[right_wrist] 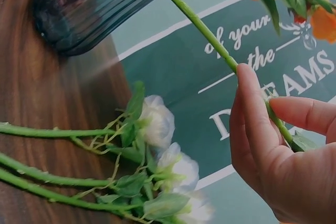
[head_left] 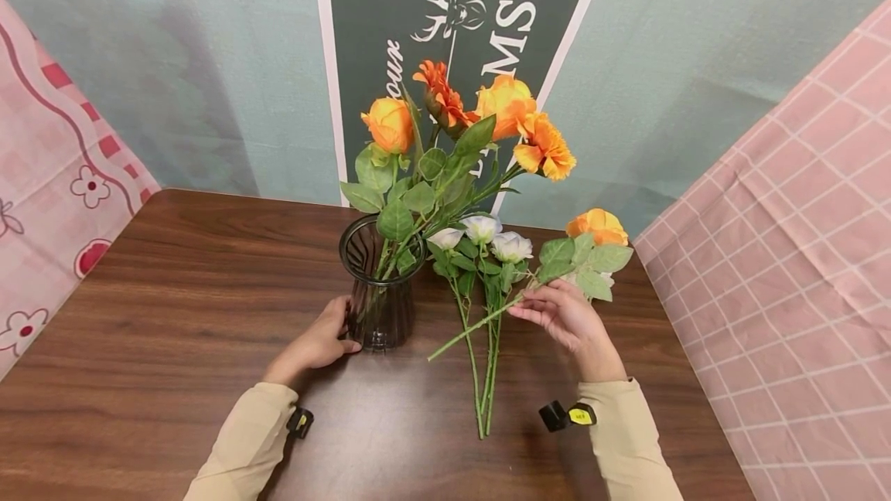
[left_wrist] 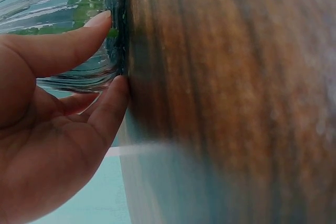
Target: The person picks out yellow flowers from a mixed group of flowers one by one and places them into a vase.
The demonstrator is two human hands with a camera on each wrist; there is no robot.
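Note:
A dark ribbed glass vase [head_left: 381, 308] stands upright on the table, with several orange artificial flowers [head_left: 390, 125] leaning in it to the right. My left hand [head_left: 323, 337] holds the vase low by its base; in the left wrist view the thumb [left_wrist: 79, 48] lies along the glass. Between thumb and fingers, my right hand [head_left: 562, 317] pinches the green stem of an orange rose [head_left: 597, 227]. This rose's head points up and right, and its bare stem end slants down-left toward the vase. In the right wrist view the stem [right_wrist: 197, 22] crosses in front of the vase.
White artificial flowers [head_left: 511, 247] lie on the brown wooden table [head_left: 209, 284] right of the vase, stems toward me. Another pale bloom is partly hidden behind the held rose's leaves. A printed cloth [head_left: 278, 83] hangs behind, and pink cloths [head_left: 786, 253] stand at both sides.

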